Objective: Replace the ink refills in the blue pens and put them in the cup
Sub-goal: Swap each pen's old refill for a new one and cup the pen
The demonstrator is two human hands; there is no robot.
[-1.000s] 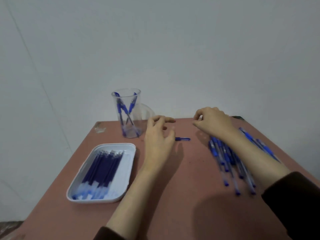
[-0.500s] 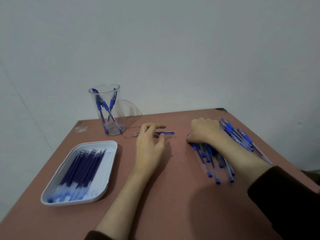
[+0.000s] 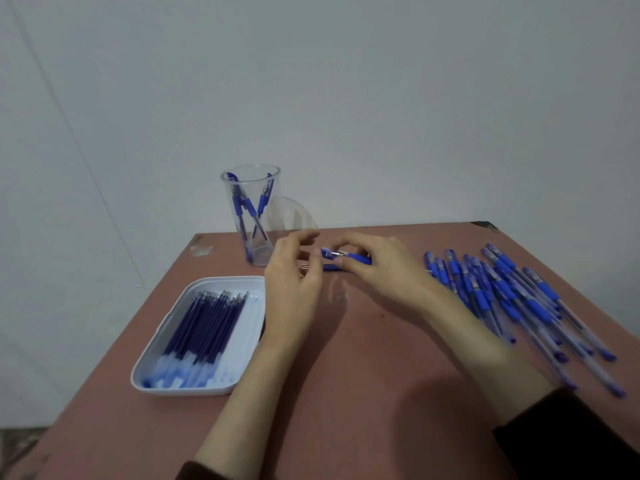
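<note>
Grey wall backs a reddish table. The right hand pinches a pen between thumb and fingertips, near the cup. The left hand hovers at its end, fingers half-curled, apparently holding nothing, though blur hides any contact. Light, stiff, smooth plastic: best gripped at the rubber sleeve and barrel to unscrew. Refills lie in the tray.

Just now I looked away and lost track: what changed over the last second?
The right hand left the pile, moved left to centre and now pinches a pen beside the left hand. Cup, tray and refills stayed put.
</note>
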